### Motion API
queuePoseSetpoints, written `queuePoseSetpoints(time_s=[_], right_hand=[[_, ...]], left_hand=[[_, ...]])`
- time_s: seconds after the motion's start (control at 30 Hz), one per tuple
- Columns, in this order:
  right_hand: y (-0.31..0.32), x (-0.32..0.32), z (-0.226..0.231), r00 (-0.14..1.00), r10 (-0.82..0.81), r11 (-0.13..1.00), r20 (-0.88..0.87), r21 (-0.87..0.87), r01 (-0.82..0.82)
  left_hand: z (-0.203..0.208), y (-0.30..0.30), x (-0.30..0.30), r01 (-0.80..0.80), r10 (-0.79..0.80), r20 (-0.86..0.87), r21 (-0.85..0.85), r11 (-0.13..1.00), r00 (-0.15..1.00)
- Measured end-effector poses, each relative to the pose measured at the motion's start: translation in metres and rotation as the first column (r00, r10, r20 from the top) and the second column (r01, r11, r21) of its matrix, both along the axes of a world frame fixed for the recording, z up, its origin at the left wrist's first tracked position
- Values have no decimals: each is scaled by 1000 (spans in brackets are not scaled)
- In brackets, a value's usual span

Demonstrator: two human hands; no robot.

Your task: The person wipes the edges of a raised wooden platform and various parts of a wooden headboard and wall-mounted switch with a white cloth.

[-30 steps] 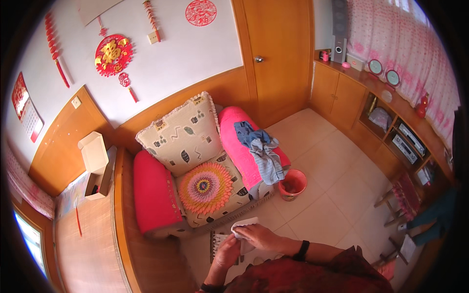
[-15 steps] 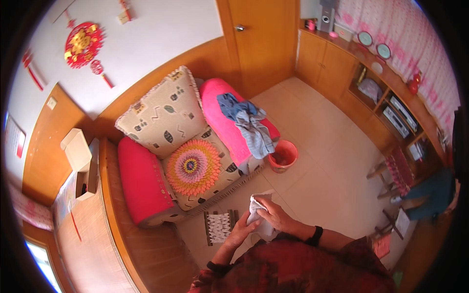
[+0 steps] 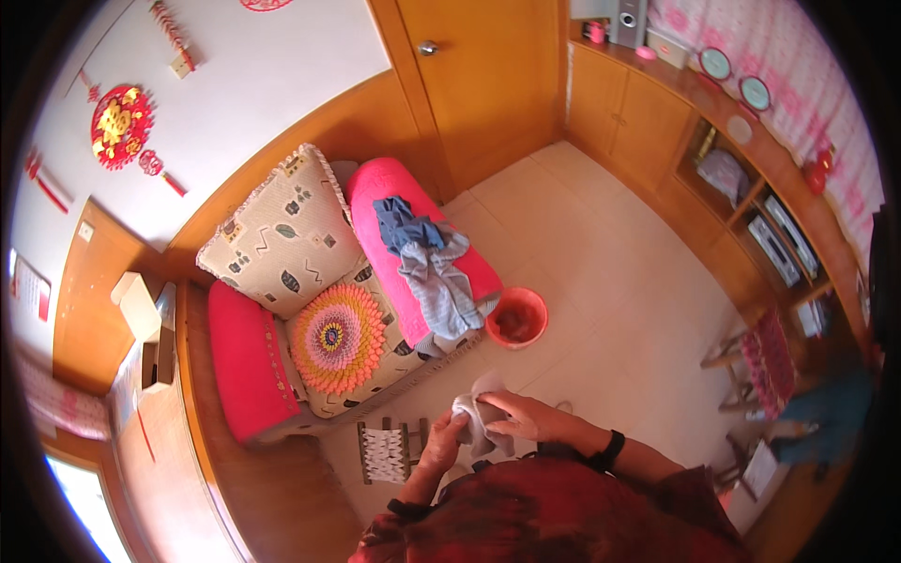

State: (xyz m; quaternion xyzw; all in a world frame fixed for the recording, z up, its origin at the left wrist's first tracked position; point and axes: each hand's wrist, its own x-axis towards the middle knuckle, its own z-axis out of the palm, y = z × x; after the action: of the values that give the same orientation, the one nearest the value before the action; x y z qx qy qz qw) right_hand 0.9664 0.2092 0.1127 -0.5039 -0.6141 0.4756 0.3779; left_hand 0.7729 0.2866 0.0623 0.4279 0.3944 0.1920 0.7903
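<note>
A light grey cloth (image 3: 481,437), bunched and folded, is held between both my hands in front of my body; its exact kind does not show. My left hand (image 3: 439,447) pinches its left edge with thumb and fingers. Across its upper right side lies my right hand (image 3: 527,417), fingers bent over the fabric. Part of the cloth sticks up beyond the right fingers, and another part hangs below them. Beyond my hands, a red bucket (image 3: 543,316) stands on the floor beside the sofa; its dark contents cannot be made out.
Blue and grey clothes (image 3: 439,288) drape over the pink arm of a patterned sofa (image 3: 375,371). A low stool with a white woven seat (image 3: 384,456) stands near my left hand. At right are a stool with a dark red cover (image 3: 768,364) and a wooden cabinet (image 3: 648,103).
The cloth is more bunched up between my hands, and my right fingers have shifted over it. My view has turned, so the sofa and bucket sit further left.
</note>
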Motion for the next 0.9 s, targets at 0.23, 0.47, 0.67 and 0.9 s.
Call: queuePoseSetpoints(time_s=[0.23, 0.47, 0.67, 0.9], right_hand=[[1, 110, 13, 997, -54, 998, 62, -32, 56], [47, 155, 23, 986, 13, 994, 167, 108, -32], [104, 208, 17, 934, 59, 982, 353, 148, -118], [182, 278, 9, 927, 249, 960, 281, 51, -274]], left_hand=[[20, -2, 109, 116, -116, 37, 3, 993, 993], [24, 25, 173, -8, 55, 265, -175, 985, 963], [-14, 60, 238, -85, 241, 467, -330, 940, 851], [-17, 117, 303, -331, 405, 309, -267, 905, 860]])
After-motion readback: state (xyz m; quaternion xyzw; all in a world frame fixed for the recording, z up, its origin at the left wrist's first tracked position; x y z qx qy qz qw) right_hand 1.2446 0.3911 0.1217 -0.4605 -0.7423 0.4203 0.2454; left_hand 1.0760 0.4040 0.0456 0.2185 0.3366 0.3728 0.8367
